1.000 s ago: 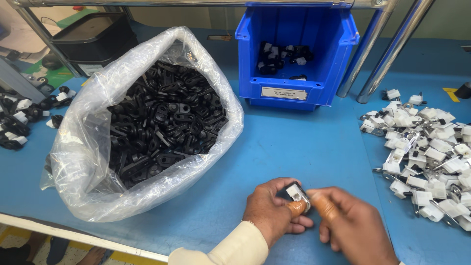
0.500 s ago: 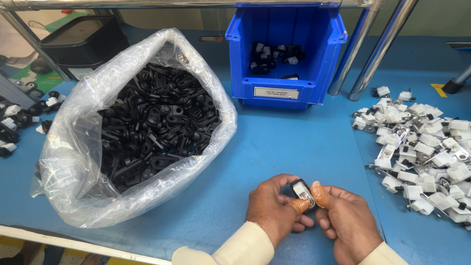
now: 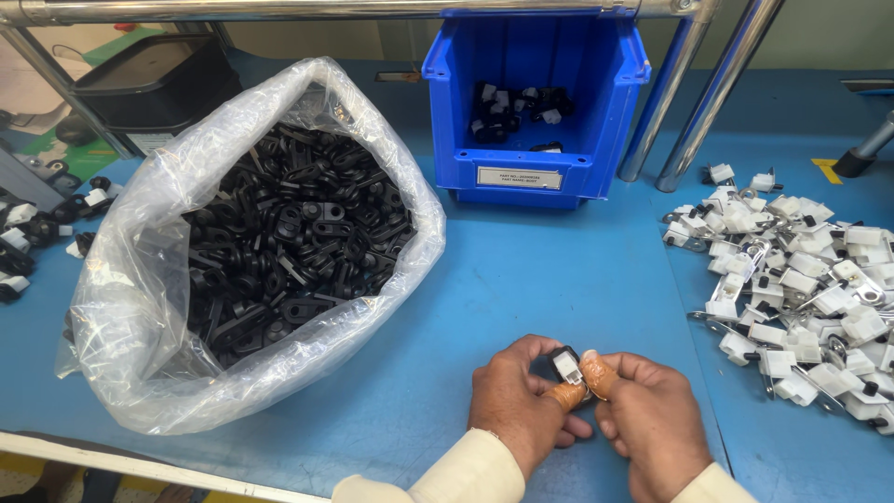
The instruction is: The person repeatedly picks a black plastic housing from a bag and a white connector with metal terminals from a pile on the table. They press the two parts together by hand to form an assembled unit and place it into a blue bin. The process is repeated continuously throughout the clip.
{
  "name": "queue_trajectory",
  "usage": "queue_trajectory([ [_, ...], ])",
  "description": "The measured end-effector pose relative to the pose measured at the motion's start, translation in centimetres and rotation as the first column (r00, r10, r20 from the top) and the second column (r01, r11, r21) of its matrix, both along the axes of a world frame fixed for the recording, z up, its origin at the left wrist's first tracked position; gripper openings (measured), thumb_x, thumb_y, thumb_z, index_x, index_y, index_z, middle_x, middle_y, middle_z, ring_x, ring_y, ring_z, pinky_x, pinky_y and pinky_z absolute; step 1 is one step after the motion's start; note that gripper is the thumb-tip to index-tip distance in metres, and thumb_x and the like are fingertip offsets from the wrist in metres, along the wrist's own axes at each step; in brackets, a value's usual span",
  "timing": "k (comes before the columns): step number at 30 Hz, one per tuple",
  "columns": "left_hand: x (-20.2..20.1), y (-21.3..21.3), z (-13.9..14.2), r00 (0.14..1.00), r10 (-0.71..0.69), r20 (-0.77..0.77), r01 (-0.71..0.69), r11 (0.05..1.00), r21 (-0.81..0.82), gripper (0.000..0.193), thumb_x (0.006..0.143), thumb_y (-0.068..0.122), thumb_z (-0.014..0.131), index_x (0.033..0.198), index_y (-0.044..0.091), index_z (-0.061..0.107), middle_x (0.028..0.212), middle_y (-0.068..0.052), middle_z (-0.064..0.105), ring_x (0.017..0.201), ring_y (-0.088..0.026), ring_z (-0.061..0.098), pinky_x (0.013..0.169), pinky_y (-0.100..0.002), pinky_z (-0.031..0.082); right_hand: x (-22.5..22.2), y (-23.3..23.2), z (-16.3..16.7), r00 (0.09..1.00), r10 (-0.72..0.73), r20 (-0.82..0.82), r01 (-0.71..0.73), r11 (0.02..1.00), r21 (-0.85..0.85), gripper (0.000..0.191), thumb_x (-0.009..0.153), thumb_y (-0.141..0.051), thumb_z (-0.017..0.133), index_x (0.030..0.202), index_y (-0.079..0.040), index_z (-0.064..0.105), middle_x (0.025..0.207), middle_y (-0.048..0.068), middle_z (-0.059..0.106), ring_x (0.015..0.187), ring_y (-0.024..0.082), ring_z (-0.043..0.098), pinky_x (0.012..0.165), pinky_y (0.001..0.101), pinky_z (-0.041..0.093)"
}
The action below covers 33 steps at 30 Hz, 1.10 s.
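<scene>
My left hand and my right hand meet low over the blue table, near its front edge. Between their fingertips they pinch one small part, black with a white piece on it. Orange finger cots cover the left thumb and a right fingertip. A clear plastic bag full of black plastic clips lies open to the left of my hands. A loose pile of white parts with metal tabs spreads on the table to the right.
A blue bin at the back holds a few black-and-white assembled parts. Two slanted metal posts rise beside it. More small black and white parts lie at the far left, behind a black tray.
Both hands stay together on the small part and have shifted slightly; the fingers have turned the part a little. The view has drifted.
</scene>
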<state>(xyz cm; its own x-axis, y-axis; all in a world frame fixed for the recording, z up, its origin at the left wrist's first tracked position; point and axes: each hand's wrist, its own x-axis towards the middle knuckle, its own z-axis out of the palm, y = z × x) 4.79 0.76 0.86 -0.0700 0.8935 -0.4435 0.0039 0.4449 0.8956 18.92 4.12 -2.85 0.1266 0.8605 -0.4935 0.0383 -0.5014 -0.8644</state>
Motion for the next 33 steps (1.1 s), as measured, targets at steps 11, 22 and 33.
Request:
queue_trajectory([
  [11,0.2,0.4,-1.1,0.984,-0.041,0.172,0.040,0.999,0.009,0.041,0.093,0.004,0.067,0.132,0.009,0.055,0.088,-0.009,0.074,0.067,-0.019,0.076,0.052,-0.028,0.062,2.3,0.2,0.9,0.992,0.116,-0.056,-0.120,0.989,-0.085,0.030,0.094,-0.024,0.072,0.105,0.004,0.074,0.066,0.008,0.062,0.048,0.014,0.046,0.040,0.0289,0.032],
  [22,0.9,0.3,-1.4,0.985,-0.057,0.161,0.047,0.997,0.063,0.041,0.093,0.004,0.068,0.131,0.007,0.053,0.090,-0.013,0.076,0.066,-0.018,0.076,0.052,-0.027,0.062,1.8,-0.1,0.8,0.974,-0.025,-0.225,0.021,1.000,-0.018,0.044,0.097,-0.036,0.059,0.098,0.007,0.067,0.063,0.009,0.059,0.047,0.014,0.047,0.040,0.0286,0.033],
  [33,1.3,0.3,-1.8,0.984,-0.015,0.179,0.005,0.998,0.056,0.036,0.094,0.001,0.064,0.128,0.007,0.052,0.093,-0.013,0.075,0.066,-0.020,0.076,0.052,-0.029,0.062,2.8,-0.3,-0.4,0.999,0.020,-0.046,-0.020,1.000,0.005,0.030,0.092,-0.026,0.073,0.097,0.003,0.076,0.065,0.008,0.057,0.049,0.012,0.041,0.043,0.0273,0.030],
])
